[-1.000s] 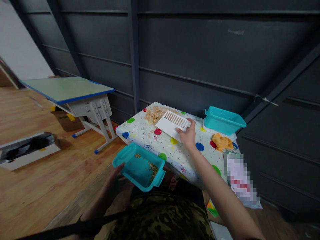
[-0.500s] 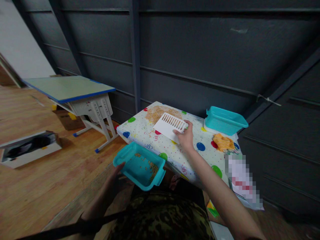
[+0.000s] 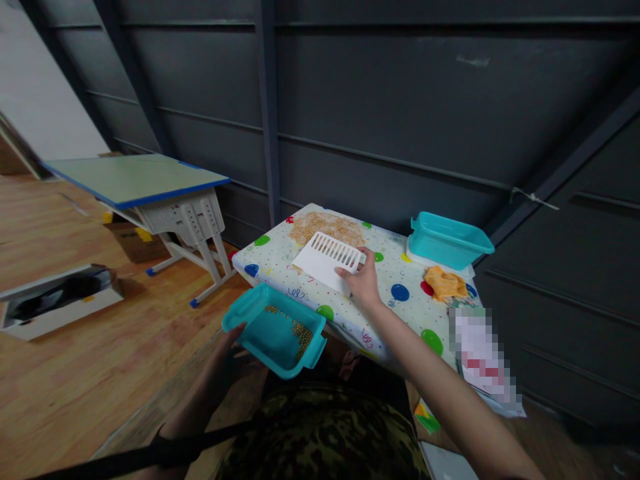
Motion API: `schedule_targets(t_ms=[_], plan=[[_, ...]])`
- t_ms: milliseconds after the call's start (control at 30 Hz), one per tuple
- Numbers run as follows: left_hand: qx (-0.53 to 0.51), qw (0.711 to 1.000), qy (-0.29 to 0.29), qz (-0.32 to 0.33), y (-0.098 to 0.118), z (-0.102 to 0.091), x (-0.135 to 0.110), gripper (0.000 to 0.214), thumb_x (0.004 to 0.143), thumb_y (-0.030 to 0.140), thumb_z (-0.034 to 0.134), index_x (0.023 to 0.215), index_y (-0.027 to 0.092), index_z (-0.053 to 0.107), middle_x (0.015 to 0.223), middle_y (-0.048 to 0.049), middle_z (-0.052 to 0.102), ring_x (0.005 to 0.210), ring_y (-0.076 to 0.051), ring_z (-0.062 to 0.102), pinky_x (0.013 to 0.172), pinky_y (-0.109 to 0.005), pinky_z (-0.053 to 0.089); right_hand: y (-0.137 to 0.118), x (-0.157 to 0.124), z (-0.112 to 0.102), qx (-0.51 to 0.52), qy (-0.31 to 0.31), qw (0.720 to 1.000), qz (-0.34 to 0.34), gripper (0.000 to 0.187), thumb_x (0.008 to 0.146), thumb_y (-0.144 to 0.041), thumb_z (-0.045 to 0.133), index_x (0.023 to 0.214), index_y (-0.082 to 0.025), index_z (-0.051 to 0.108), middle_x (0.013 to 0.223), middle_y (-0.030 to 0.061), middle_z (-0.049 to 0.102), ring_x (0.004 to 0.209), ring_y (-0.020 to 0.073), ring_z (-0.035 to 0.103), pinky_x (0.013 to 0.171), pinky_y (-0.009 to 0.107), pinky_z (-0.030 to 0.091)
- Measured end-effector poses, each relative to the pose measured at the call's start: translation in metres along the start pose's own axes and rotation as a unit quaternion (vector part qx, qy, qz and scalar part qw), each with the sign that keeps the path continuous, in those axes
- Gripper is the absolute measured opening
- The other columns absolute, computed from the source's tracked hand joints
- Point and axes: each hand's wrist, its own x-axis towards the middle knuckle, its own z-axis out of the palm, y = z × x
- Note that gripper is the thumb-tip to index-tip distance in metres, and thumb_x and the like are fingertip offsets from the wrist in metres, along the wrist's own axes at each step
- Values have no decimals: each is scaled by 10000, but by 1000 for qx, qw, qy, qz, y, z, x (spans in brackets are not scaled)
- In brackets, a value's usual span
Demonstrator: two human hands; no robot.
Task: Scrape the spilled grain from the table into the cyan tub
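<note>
My right hand (image 3: 361, 283) grips a white slotted scraper (image 3: 325, 261) and presses it flat on the spotted tablecloth (image 3: 405, 308), just in front of a spread of yellow grain (image 3: 326, 228). My left hand (image 3: 227, 341) holds a teal plastic tub (image 3: 274, 329) by its near left corner, below the table's front edge. Some grain (image 3: 302, 335) lies in the tub's right half.
A second teal tub (image 3: 449, 240) stands on a white lid at the table's back right, with an orange cloth (image 3: 445, 283) in front of it. A pixelated packet (image 3: 483, 363) lies at the right edge. A blue-edged desk (image 3: 137, 179) stands on the wooden floor to the left.
My right hand has dragged the scraper toward me and leftward across the cloth, away from the grain pile. The tub in my left hand has tilted slightly and shifted a little left.
</note>
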Motion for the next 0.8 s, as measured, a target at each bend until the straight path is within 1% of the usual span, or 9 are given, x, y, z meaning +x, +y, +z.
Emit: schedule_targets(t_ms=[133, 233, 333, 467, 533, 667, 733, 800], plan=[[2, 1000, -7, 0, -1, -3, 3, 383, 971, 406, 754, 1244, 164, 637, 910, -103, 745, 701, -293, 802, 657, -432, 700, -2, -11, 0, 19, -30, 999, -2, 743, 666, -332, 863, 1291, -312, 460, 1055, 10, 755, 975, 278, 738, 895, 434, 589], [9, 1000, -7, -9, -1, -4, 5, 392, 977, 416, 740, 1294, 214, 627, 894, -62, 736, 707, -273, 800, 684, -413, 702, -4, -19, -1, 28, -54, 998, -4, 750, 662, -355, 874, 1285, -306, 458, 1074, 29, 757, 982, 284, 744, 878, 429, 597], [14, 1000, -1, -11, 0, -5, 5, 387, 965, 436, 750, 1279, 238, 640, 839, -30, 704, 714, -272, 793, 707, -411, 702, -9, -28, -1, 23, -66, 997, 11, 759, 666, -369, 872, 1296, -303, 453, 1022, 22, 755, 956, 289, 747, 857, 434, 600], [10, 1000, 2, -11, 0, -4, 6, 455, 949, 461, 771, 1302, 200, 652, 880, -72, 715, 813, -332, 814, 760, -477, 696, -18, -41, -1, 29, -84, 996, 18, 744, 681, -363, 854, 1299, -307, 443, 1005, 10, 749, 938, 278, 745, 831, 417, 606], [4, 1000, 3, -19, 0, -4, 8, 470, 962, 454, 761, 1320, 172, 647, 913, -93, 735, 828, -342, 818, 775, -488, 692, -23, -48, -1, 28, -87, 996, 12, 726, 691, -361, 849, 1293, -310, 445, 1028, 14, 743, 953, 275, 742, 814, 404, 610], [1, 999, 3, -36, 0, -4, 11, 385, 994, 424, 728, 1278, 178, 644, 850, -64, 742, 777, -315, 816, 733, -447, 701, -29, -49, -6, 12, -70, 997, -14, 710, 710, -364, 846, 1308, -310, 466, 1080, 34, 735, 986, 282, 736, 820, 412, 614], [-2, 1000, -3, -27, -1, -4, 10, 370, 990, 411, 733, 1276, 194, 640, 839, -53, 741, 758, -305, 815, 724, -438, 706, -31, -39, -11, 1, -41, 999, -31, 715, 704, -360, 849, 1313, -301, 478, 1098, 50, 736, 983, 289, 734, 834, 430, 612], [-7, 1000, -10, -8, -3, -3, 8, 370, 984, 389, 736, 1290, 207, 634, 873, -65, 748, 767, -309, 821, 725, -449, 710, -32, -21, -17, -18, 4, 999, -50, 718, 700, -351, 844, 1319, -291, 485, 1115, 65, 741, 980, 296, 730, 865, 456, 604]])
